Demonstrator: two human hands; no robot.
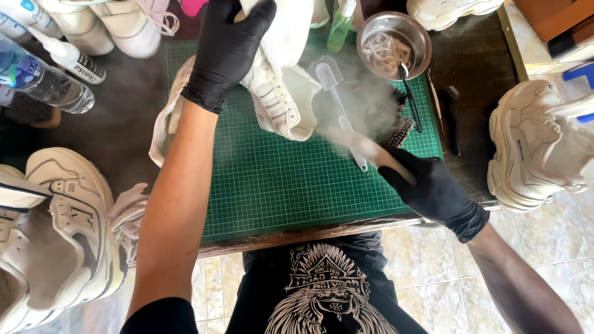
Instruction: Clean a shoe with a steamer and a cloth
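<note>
My left hand [230,43], in a black glove, grips a white sneaker [278,93] from above and holds it tilted over the green cutting mat [278,185]. My right hand [427,185], also in a black glove, is closed around a pale nozzle-like tool [365,147] that points up and left at the shoe. A cloud of white steam or mist [359,99] hangs between the tool's tip and the sneaker. A white brush [337,93] lies on the mat behind the mist.
A metal bowl [416,28] with laces stands at the mat's top right, a green bottle [340,28] beside it. Clear bottles [37,74] sit at the left. More white sneakers [62,235] rest left, right [538,148] and top. A white cloth [164,124] lies under my left arm.
</note>
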